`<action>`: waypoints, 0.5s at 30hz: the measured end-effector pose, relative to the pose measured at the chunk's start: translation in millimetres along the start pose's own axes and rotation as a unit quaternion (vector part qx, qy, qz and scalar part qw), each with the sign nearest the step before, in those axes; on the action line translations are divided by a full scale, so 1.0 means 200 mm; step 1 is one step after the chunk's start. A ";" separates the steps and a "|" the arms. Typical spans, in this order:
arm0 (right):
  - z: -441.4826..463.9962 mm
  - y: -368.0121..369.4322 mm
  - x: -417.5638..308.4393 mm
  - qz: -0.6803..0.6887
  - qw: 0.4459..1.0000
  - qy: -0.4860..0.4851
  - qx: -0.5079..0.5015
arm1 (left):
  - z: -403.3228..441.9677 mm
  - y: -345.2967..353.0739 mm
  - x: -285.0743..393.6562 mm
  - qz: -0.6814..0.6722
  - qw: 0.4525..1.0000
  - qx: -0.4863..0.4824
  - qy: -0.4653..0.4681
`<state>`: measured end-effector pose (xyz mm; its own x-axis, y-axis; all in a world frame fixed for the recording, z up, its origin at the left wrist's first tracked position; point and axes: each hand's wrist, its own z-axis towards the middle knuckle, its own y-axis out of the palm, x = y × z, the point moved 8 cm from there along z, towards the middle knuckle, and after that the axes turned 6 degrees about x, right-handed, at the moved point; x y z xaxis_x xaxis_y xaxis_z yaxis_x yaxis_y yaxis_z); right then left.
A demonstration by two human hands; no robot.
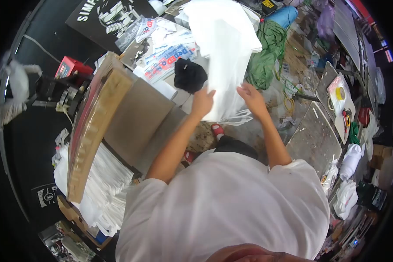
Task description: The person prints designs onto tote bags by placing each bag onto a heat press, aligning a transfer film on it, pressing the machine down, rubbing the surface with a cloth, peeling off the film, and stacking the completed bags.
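A white plastic bag (225, 83) hangs down from a white stack toward my body, its loop handles (240, 117) at the near end. My left hand (203, 102) is at the bag's left edge, thumb stretched out and apart from the fingers. At the right edge, my right hand (252, 98) has its fingers loosely bent and spread. Both hands are close to the plastic; whether they touch it is hard to tell. The white stack (222, 26) lies flat beyond. Just left of the bag sits a black cloth item (190, 76), perhaps a cap.
Printed plastic packs (166, 61) lie on the left. A large cardboard-coloured panel (98, 126) stands at my left, near piled white bags (102, 183). Green plastic (268, 52) lies to the right, by a stained board (314, 139). A red box (72, 67) is at far left.
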<state>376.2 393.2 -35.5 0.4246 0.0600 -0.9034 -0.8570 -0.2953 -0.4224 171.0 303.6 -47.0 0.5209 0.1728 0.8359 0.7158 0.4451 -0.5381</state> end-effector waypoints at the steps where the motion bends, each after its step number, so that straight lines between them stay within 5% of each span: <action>1: 0.01 0.09 -0.03 0.000 1.000 -0.004 -0.003 | -0.08 -0.02 0.17 0.019 0.999 -0.048 -0.009; 4: 0.07 0.19 -0.19 -0.082 0.982 -0.145 0.087 | -0.34 0.11 0.40 0.026 0.991 -0.103 0.082; 7: 0.10 0.15 -0.30 -0.167 0.976 -0.137 -0.026 | -0.52 -0.03 0.50 -0.031 0.990 -0.070 0.120; 9: 0.01 0.06 -0.37 0.054 0.981 0.013 -0.185 | -0.52 -0.13 0.50 -0.078 0.985 -0.058 0.139; 11: -0.10 -0.11 -0.51 0.173 0.973 0.045 -0.146 | -0.44 -0.34 0.17 -0.046 0.986 0.145 0.066; 13: -0.24 -0.27 -0.64 0.236 0.962 0.080 -0.115 | -0.36 -0.52 -0.10 -0.066 0.976 0.197 -0.071; 15: -0.36 -0.37 -0.71 0.340 0.932 0.078 -0.092 | -0.36 -0.54 -0.13 -0.322 0.899 0.064 -0.290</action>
<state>401.6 338.0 128.9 -0.1500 -0.3364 -0.9297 -0.8848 -0.3740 0.2780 113.6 188.1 -19.2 -0.3386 0.2563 0.9054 0.7037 0.7077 0.0628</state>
